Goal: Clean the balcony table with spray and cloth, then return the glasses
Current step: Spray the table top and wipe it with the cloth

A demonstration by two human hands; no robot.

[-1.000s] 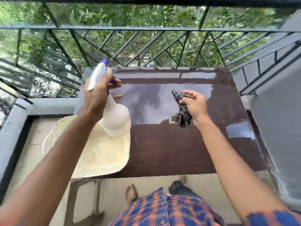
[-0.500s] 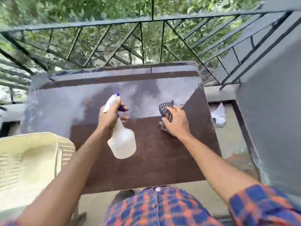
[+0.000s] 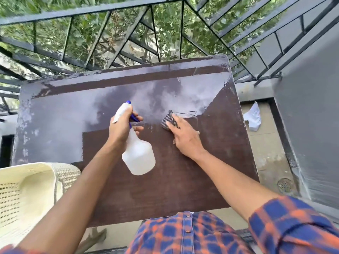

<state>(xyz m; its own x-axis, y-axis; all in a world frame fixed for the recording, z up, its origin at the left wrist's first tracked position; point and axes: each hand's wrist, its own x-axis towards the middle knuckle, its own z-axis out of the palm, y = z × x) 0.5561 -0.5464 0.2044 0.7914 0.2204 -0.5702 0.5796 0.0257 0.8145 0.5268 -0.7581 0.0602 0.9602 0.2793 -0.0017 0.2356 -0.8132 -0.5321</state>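
The dark brown glossy table point(image 3: 183, 180) fills the middle of the view, its far half mirroring the bright sky. My left hand point(image 3: 122, 128) grips the neck of a white spray bottle point(image 3: 138, 156) with a blue trigger, held above the table's centre with the nozzle pointing away from me. My right hand point(image 3: 184, 135) lies flat on a checked cloth point(image 3: 167, 119) and presses it onto the tabletop just right of the bottle. A faint wet arc shows on the surface beyond the cloth. No glasses are visible.
A cream plastic chair point(image 3: 27, 195) stands at the table's near left corner. A black metal railing point(image 3: 128, 37) runs behind the table with trees beyond. To the right are a grey wall point(image 3: 308, 125), a white rag point(image 3: 254, 117) on the floor and a floor drain point(image 3: 284, 186).
My right hand came down from mid-air and now presses the cloth flat on the table. The left hand brought the bottle from over the chair to the table's centre.
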